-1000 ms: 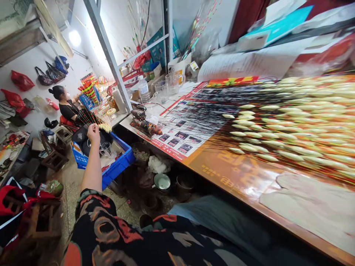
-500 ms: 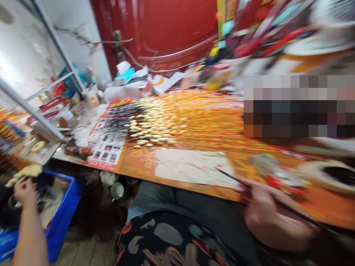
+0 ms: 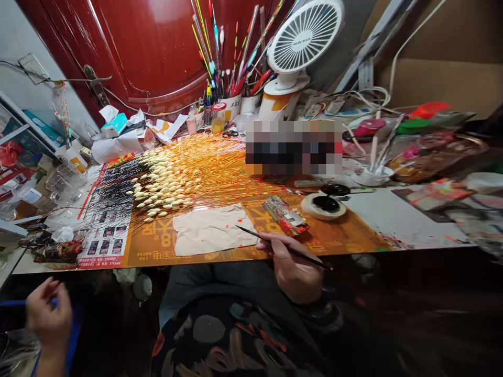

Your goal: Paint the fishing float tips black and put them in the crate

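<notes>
My right hand (image 3: pixel 296 267) is closed around a thin black paintbrush (image 3: pixel 310 256), its dark pointed tip aimed left over a creased whitish cloth (image 3: pixel 212 230) with small red spots. At the lower left, my left hand (image 3: pixel 49 314) is raised beside the table edge, fingers loosely curled. Between them is a gap where blue shows through, and no object is visible in them. Many cream-coloured fishing floats (image 3: pixel 167 180) lie in rows beyond the cloth, black thin ends to the left and orange-yellow stems to the right.
Right of the cloth lie a paint-smeared box (image 3: pixel 285 214) and a tape roll (image 3: pixel 324 206). A white fan (image 3: pixel 304 39) stands behind, near cups of brushes (image 3: pixel 230 107). Clear plastic cups (image 3: pixel 65 183) stand at left. A blue bin (image 3: pixel 73 335) is below the table's left end.
The view has swung right and steadied. My left hand has come away from the pale foam-like piece over the blue bin. My right hand still holds the paintbrush near the cloth.
</notes>
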`<action>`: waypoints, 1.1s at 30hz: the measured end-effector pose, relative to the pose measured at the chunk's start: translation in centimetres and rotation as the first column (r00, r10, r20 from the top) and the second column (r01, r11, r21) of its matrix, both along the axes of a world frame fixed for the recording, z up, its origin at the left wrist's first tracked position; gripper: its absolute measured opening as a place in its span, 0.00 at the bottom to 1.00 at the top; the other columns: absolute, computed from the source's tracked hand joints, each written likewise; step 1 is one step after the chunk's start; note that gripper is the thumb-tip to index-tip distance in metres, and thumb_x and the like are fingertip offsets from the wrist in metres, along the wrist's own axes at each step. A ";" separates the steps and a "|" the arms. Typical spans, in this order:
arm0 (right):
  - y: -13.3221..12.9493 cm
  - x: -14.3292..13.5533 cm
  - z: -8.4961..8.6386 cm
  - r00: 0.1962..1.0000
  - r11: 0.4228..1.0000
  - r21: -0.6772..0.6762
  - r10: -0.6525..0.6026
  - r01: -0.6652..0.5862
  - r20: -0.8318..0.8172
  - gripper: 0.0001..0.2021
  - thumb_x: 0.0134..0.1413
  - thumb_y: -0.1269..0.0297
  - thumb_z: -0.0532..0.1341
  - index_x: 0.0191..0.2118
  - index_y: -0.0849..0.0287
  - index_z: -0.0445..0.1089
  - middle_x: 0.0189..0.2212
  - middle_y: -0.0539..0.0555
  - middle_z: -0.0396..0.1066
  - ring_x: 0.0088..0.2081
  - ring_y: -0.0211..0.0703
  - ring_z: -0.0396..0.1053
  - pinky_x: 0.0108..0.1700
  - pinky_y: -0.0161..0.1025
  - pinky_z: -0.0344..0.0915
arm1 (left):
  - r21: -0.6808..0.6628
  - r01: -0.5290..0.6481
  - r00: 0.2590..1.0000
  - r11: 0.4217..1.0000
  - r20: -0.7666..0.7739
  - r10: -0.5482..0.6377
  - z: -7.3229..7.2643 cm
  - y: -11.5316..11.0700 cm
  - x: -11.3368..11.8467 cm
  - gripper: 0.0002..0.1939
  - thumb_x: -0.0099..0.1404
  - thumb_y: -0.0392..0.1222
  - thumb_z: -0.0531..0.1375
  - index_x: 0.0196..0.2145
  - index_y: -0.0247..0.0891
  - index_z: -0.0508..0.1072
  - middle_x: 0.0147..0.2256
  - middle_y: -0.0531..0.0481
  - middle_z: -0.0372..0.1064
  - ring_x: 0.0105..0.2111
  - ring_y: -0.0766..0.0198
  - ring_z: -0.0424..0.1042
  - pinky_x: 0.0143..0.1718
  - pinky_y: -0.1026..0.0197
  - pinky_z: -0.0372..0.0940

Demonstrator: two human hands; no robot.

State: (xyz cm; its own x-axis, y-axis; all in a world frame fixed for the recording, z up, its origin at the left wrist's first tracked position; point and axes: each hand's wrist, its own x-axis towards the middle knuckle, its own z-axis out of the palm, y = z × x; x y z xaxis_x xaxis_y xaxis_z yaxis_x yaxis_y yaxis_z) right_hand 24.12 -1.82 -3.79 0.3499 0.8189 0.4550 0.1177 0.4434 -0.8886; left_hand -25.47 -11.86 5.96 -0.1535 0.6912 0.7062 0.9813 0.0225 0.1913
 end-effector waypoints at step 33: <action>-0.5 0.5 0.0 1.000 1.000 0.021 -0.014 0.014 -0.021 0.09 0.61 0.66 0.60 0.42 0.51 0.78 0.30 0.52 0.75 0.30 0.42 0.73 0.34 0.41 0.73 | -0.421 0.546 0.725 0.724 -0.195 -0.660 -2.7 23.6 21.4 0.10 0.71 0.36 0.51 0.46 0.41 0.70 0.44 0.45 0.67 0.42 0.60 0.69 0.43 0.59 0.65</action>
State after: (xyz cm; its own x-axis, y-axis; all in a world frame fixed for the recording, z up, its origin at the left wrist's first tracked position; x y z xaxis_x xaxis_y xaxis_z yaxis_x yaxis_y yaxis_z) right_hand 24.61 -2.35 -3.81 0.3708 0.8039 0.4650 0.1061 0.4608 -0.8812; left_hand -4.06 11.76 3.24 0.5624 0.7421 0.3647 0.8040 -0.5938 -0.0315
